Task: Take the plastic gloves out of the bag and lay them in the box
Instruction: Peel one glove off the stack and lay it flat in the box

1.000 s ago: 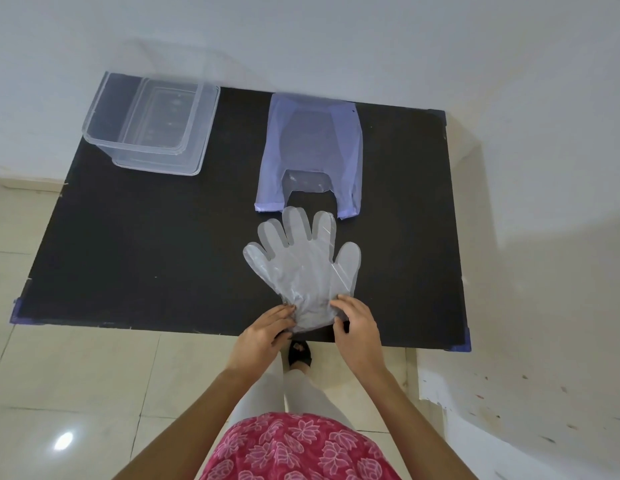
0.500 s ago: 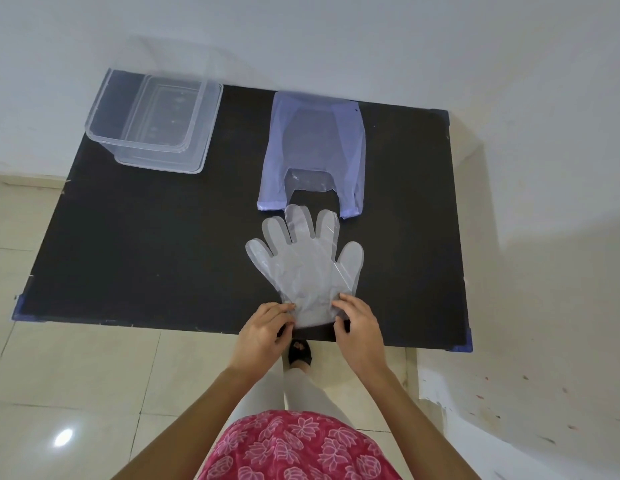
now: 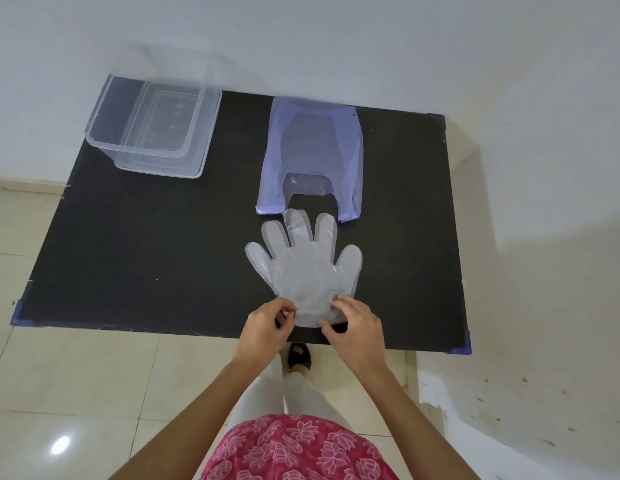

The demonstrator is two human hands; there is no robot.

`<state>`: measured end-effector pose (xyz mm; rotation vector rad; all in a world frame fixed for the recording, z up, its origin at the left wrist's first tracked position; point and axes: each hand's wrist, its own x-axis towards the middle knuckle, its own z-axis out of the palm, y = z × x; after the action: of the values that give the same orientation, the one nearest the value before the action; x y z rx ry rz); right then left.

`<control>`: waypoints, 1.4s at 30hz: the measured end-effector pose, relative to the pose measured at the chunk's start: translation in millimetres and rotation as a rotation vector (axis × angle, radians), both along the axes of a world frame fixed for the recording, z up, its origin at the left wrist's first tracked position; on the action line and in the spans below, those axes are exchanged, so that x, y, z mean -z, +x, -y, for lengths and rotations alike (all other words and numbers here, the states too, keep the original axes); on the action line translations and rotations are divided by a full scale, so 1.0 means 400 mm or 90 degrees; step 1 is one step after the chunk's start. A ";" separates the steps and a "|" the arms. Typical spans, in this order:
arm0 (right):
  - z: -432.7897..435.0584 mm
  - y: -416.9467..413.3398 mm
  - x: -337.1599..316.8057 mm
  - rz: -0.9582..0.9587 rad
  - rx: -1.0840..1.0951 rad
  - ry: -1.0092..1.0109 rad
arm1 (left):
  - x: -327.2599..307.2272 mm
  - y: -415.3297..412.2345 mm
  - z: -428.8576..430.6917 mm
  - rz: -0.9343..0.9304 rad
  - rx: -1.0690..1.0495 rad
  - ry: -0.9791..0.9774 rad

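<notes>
Clear plastic gloves (image 3: pixel 307 268) lie flat on the black table (image 3: pixel 146 254), fingers pointing away from me toward the purple plastic bag (image 3: pixel 312 147). The bag lies flat just beyond them, its handles toward the gloves. My left hand (image 3: pixel 267 323) pinches the left side of the glove cuff between thumb and fingers. My right hand (image 3: pixel 357 327) grips the cuff's right side, near the table's front edge. The clear plastic box (image 3: pixel 156 129) stands open at the far left corner, well away from both hands.
A white wall runs behind the table and along its right side. Beige tiled floor lies to the left and in front. My legs and a dark shoe (image 3: pixel 299 355) are under the front edge.
The hands stay at the cuff; the fingers have curled tighter on its two sides. The gloves, bag and box have not shifted.
</notes>
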<state>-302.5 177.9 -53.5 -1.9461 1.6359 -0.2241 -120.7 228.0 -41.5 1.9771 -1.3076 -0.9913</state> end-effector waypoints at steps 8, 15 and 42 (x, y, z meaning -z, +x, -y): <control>-0.001 0.004 0.003 -0.039 -0.011 -0.011 | -0.022 -0.003 0.021 -0.048 -0.069 -0.006; 0.003 0.000 -0.004 0.013 0.020 0.011 | -0.037 -0.004 0.034 -0.084 -0.088 0.002; -0.045 0.007 0.038 0.003 -0.288 -0.179 | 0.000 0.002 0.033 0.099 0.020 0.018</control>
<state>-299.9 195.8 -68.5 -2.4633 1.1644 -0.2886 -120.0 214.8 -41.4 2.0972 -1.4175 -0.8903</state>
